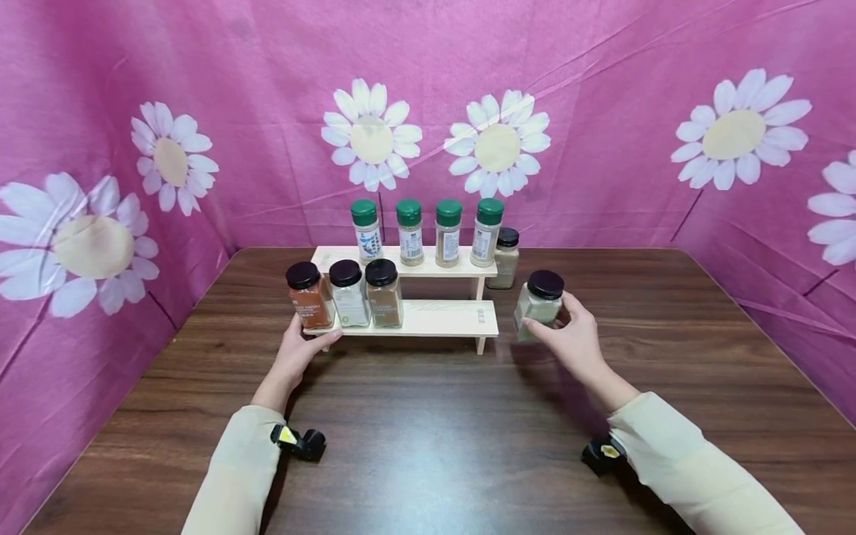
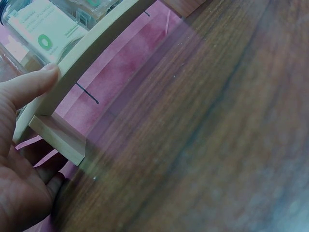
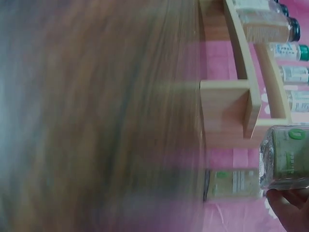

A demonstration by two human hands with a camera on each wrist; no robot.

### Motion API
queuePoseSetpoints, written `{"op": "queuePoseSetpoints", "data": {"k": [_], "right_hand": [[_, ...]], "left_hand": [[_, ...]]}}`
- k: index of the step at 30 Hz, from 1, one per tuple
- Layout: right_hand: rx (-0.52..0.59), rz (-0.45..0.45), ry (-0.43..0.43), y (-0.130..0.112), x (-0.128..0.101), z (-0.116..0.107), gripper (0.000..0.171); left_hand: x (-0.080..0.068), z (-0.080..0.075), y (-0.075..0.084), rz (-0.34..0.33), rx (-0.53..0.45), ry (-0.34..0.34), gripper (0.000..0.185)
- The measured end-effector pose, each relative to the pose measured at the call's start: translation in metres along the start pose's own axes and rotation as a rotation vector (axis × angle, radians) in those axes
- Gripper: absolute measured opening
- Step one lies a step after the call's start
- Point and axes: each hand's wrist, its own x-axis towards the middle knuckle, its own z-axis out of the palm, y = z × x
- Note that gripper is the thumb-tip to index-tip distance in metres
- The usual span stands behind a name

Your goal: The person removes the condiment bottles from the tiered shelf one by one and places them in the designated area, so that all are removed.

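Observation:
My right hand (image 1: pixel 571 334) holds a square glass spice jar (image 1: pixel 538 306) with a black lid and pale green contents. It is raised above the table, right of a two-tier wooden spice rack (image 1: pixel 448 319); the right wrist view shows its green-marked label (image 3: pixel 292 152). At the rack's left end, my left hand (image 1: pixel 301 349) grips the lower shelf, thumb (image 2: pixel 36 82) on its front edge and fingers around the leg (image 2: pixel 60 140). Three black-lidded jars stand on that shelf: a red one (image 1: pixel 310 305), a whitish one (image 1: pixel 351 301) and a brown one (image 1: pixel 384 301).
Several green-capped spice bottles (image 1: pixel 448 234) line the upper shelf. Another black-lidded jar (image 1: pixel 504 264) stands on the table behind the rack's right end. The wooden table (image 1: pixel 414 431) runs back to a pink flowered cloth (image 1: pixel 435 44).

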Motion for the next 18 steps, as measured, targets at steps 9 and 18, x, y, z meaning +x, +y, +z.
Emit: {"op": "queuePoseSetpoints", "data": {"k": [9, 18], "right_hand": [[0.027, 0.018, 0.036, 0.023, 0.015, -0.007, 0.043], [-0.086, 0.025, 0.065, 0.029, 0.031, -0.012, 0.043]], "left_hand": [[0.000, -0.001, 0.001, 0.005, -0.005, -0.003, 0.070], [0.001, -0.002, -0.001, 0.022, -0.003, -0.001, 0.069]]}}
